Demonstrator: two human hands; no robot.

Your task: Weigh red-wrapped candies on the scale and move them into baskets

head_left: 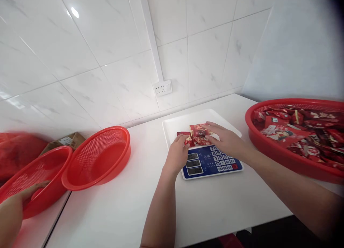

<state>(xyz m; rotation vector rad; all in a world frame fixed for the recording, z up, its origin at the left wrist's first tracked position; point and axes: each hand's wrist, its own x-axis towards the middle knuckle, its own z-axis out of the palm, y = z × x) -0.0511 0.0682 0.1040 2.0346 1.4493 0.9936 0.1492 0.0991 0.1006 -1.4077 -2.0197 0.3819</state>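
Note:
A small pile of red snack packets [200, 132] lies on the white pan [174, 124] of an electronic scale, just behind its blue keypad panel [206, 162]. My left hand [177, 153] is at the pile's left side, fingers curled round the edge of a packet and thumb towards me. From the right, my right hand [224, 138] reaches over the keypad. Its fingers are spread, with fingertips and thumb touching the packets' right side. Part of the keypad is hidden under this hand. The scale's displays are lit, but their digits are hard to read.
At right stands a large red basket [251, 131] filled with red packets. Left of the scale is a red basket [122, 169], tilted; another red basket [68, 158] has another person's hand [34, 190] in it. Behind are a cardboard box [72, 140] and a red bag [18, 155].

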